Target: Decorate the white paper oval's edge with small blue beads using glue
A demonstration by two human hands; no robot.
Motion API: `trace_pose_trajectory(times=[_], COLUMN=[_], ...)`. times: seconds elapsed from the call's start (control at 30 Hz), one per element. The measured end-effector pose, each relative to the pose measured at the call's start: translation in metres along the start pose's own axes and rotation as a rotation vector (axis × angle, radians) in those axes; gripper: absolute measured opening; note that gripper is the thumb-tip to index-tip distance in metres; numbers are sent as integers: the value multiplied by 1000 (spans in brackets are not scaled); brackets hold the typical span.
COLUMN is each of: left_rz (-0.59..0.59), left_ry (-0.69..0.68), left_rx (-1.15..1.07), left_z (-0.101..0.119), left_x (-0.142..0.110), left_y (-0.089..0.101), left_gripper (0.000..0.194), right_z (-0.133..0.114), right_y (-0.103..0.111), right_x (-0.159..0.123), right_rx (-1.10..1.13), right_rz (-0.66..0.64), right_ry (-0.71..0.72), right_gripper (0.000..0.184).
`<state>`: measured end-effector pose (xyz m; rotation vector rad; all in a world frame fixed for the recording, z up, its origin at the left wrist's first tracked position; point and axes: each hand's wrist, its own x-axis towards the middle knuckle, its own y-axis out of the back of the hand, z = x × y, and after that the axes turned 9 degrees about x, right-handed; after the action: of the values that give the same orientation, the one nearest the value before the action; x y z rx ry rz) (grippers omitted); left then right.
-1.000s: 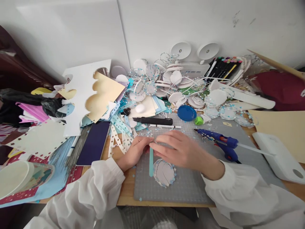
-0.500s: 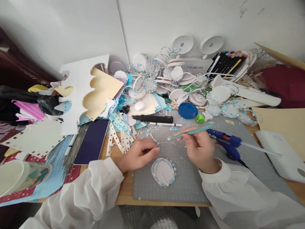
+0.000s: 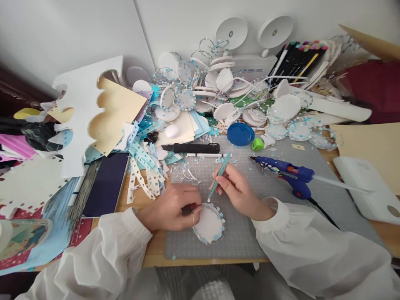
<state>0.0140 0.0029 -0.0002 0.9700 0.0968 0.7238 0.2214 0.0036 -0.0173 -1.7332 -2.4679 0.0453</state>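
My left hand (image 3: 171, 207) is closed in a pinch on the left rim of a white paper disc (image 3: 208, 223) edged with small blue flecks, lying on the grey cutting mat (image 3: 250, 246). My right hand (image 3: 239, 190) grips a thin teal tool (image 3: 219, 173) like a pen, its tip pointing down at the disc's upper edge. Both arms wear white sleeves.
A blue glue gun (image 3: 289, 175) lies right of my hands. A black knife (image 3: 190, 148), a white pen (image 3: 204, 155), a blue lid (image 3: 240, 133) and a green sharpener (image 3: 258, 144) sit behind. Heaps of paper discs, strips and card crowd the back and left; a dark tablet (image 3: 106, 184) lies left.
My right hand lifted the teal tool off the mat, swung it right, then brought it back down to the disc's edge. My left hand moved onto the disc's rim. The view tilted down.
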Motion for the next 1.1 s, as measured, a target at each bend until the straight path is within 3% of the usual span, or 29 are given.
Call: trace_pose_trajectory(times=[0.2, 1.1], left_rz=[2, -20], left_ry=[-3, -11], left_rx=[7, -24], left_z=[1, 0], left_x=[1, 0], left_y=[1, 1], left_gripper=[12, 13], right_z=[1, -4], right_y=[0, -1], right_x=[-2, 1], right_rx=[-36, -73], right_rz=[-55, -75], right_ry=[4, 21], right_gripper=[18, 20])
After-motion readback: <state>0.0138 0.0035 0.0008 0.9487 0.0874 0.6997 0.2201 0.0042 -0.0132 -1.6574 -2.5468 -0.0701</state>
